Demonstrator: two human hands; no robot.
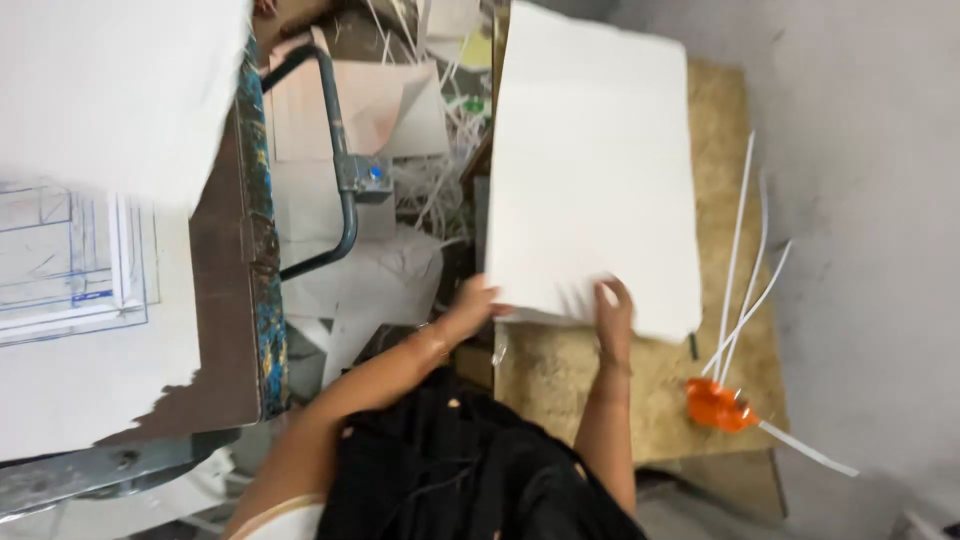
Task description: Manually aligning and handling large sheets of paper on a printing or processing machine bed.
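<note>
Both hands on the paper stack (590,170) at its near edge: my left hand (472,305) grips the near-left corner, my right hand (612,315) presses flat on top. Stack covers the board's (720,150) left side, overhanging its left edge. Right strip of board bare; white strips (745,280) and orange clip (715,405) near its right-front corner.

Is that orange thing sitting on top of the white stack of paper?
No, the orange thing lies on the chipboard surface to the right of the white paper stack, apart from it.
</note>
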